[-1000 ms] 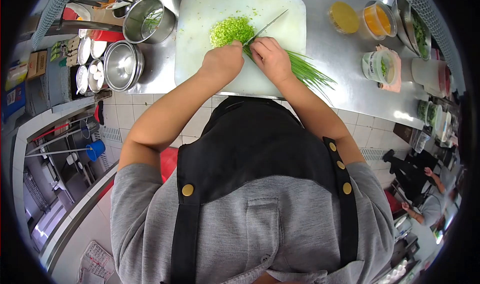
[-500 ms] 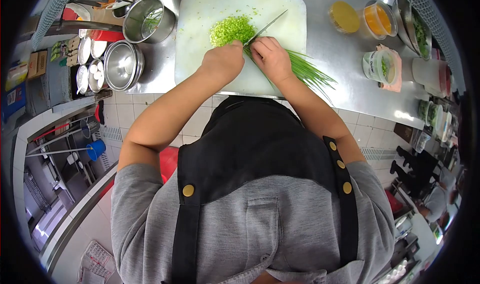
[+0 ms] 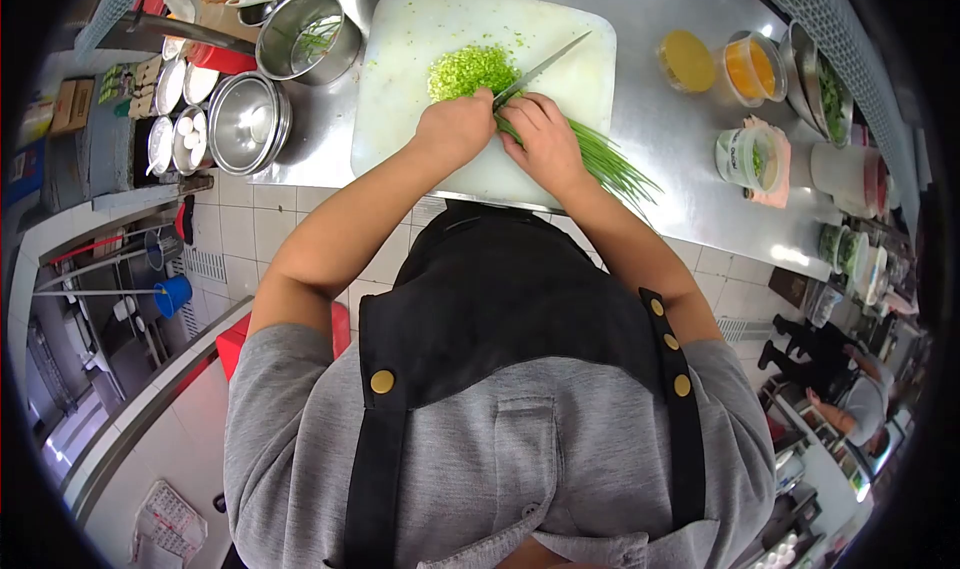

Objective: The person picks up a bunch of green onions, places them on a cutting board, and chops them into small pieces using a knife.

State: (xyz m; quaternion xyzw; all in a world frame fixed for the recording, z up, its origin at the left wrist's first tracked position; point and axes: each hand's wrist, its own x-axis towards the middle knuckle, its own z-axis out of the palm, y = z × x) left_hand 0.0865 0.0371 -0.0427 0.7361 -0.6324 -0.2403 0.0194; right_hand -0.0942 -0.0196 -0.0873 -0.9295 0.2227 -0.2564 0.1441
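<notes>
One knife (image 3: 550, 61), one bunch (image 3: 612, 165) and one heap (image 3: 465, 72) on one board (image 3: 440, 19).
Nearest, I see the board's edge along the counter's (image 3: 680, 194) front; left fingers (image 3: 484, 103) gripping the knife, right fingers (image 3: 536, 115) curled over the bunch, its tips past the board. The heap lies just beyond. Left, I count one stack of bowls (image 3: 232, 134), then one pot (image 3: 343, 57) holding green stalks; right, one cup (image 3: 732, 156) of green bits, one tub (image 3: 734, 89) of orange. Bare steel separates board from tub.
</notes>
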